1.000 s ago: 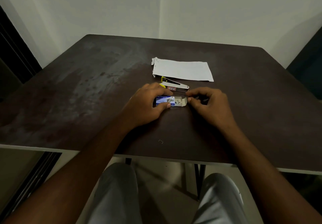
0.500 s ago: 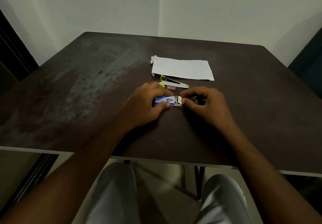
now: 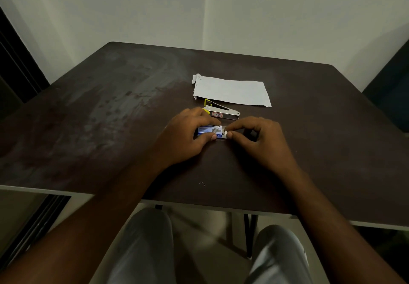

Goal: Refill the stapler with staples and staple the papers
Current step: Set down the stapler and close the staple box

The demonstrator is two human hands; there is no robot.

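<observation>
A small blue staple box [image 3: 210,131] lies on the dark table [image 3: 110,117] in front of me. My left hand [image 3: 188,137] grips its blue sleeve between thumb and fingers. My right hand [image 3: 256,137] pinches the white inner tray end at the box's right side. Just behind the hands lies a silver stapler [image 3: 221,112] with a yellow part and a red-marked label. White papers [image 3: 231,91] rest flat beyond the stapler, their left corner crumpled.
A single loose staple [image 3: 202,183] lies on the table near its front edge. Walls close in behind the table. My knees show below the table's front edge.
The inner tray stuck out to the right a second ago. My right hand has moved left with it, and the tray now sits almost wholly inside the sleeve.
</observation>
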